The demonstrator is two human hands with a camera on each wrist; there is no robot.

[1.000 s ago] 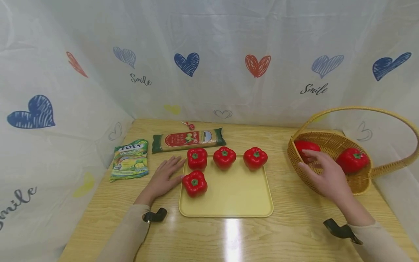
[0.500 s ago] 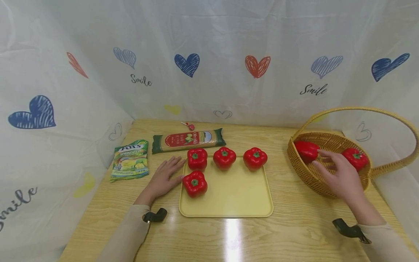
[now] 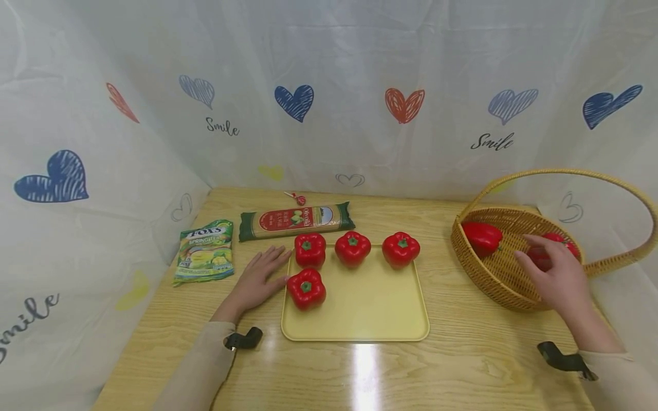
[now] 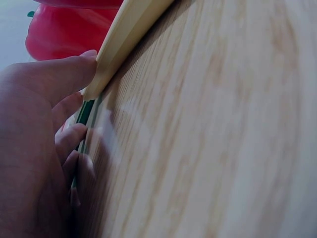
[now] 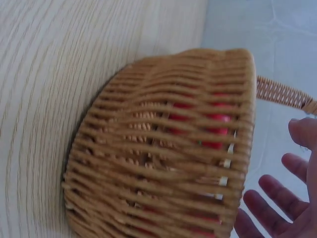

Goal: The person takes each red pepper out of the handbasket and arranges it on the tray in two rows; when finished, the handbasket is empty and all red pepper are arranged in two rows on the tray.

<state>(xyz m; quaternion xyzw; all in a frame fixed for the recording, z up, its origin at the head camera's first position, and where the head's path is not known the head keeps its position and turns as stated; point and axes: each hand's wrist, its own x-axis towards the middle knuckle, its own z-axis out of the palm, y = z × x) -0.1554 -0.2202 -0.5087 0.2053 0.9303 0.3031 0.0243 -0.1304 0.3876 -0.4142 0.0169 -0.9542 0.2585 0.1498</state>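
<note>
My left hand (image 3: pixel 255 282) lies flat on the table with fingers spread, its thumb at the left rim of a pale yellow tray (image 3: pixel 372 305). Several red bell peppers stand on that tray, one at its left side (image 3: pixel 306 289) and others along the back, such as the pepper (image 3: pixel 401 249) at the right. Over the wicker basket (image 3: pixel 475 275) hovers my right hand (image 3: pixel 557 279), fingers apart and holding nothing. It partly covers one red bell pepper (image 3: pixel 565 241) in the basket's right part. Another pepper (image 3: pixel 482 238) lies at the basket's left. The right wrist view shows the basket wall (image 5: pixel 163 148) and the loose fingers (image 5: pixel 277 193).
Behind the tray lies a spaghetti pack (image 3: pixel 296 221), with a lollipop (image 3: pixel 296 198) farther back. A green candy bag (image 3: pixel 204 253) is left of my left hand. The tall basket handle (image 3: pixel 565 171) arches over the right side. A white printed curtain (image 3: pixel 349 137) encloses the table.
My right hand has moved rightward across the basket, from near the left pepper to over the right one. The left pepper is now fully uncovered. My left hand has stayed put.
</note>
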